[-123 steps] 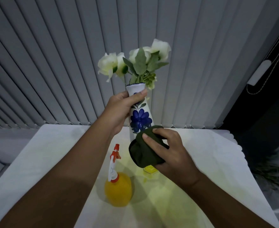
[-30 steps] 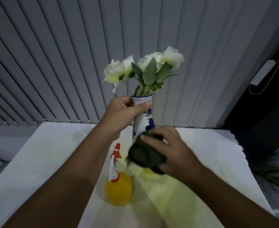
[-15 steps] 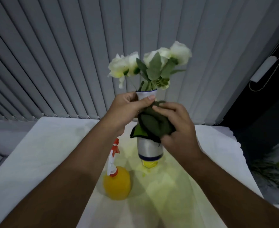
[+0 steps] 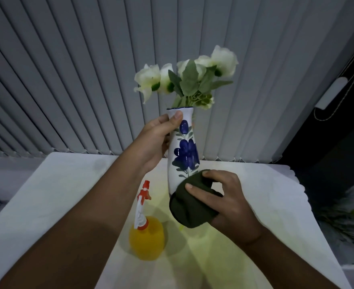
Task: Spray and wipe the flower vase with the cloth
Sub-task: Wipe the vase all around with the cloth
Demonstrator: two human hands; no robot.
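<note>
A tall white vase (image 4: 182, 151) painted with blue flowers holds white roses (image 4: 184, 78) and is lifted above the table. My left hand (image 4: 157, 142) grips its neck, thumb just under the rim. My right hand (image 4: 224, 203) presses a dark green cloth (image 4: 190, 207) against the vase's lower part, hiding its base. A yellow spray bottle (image 4: 146, 236) with a red and white trigger head stands on the table below my left forearm.
The white table (image 4: 57, 195) has a scalloped right edge (image 4: 299, 190). Grey vertical blinds (image 4: 78, 80) close off the back. A dark gap and a plant (image 4: 347, 220) lie to the right of the table.
The cloth slid from the vase's neck down to its lower part. The vase has turned, so its blue flower faces me again.
</note>
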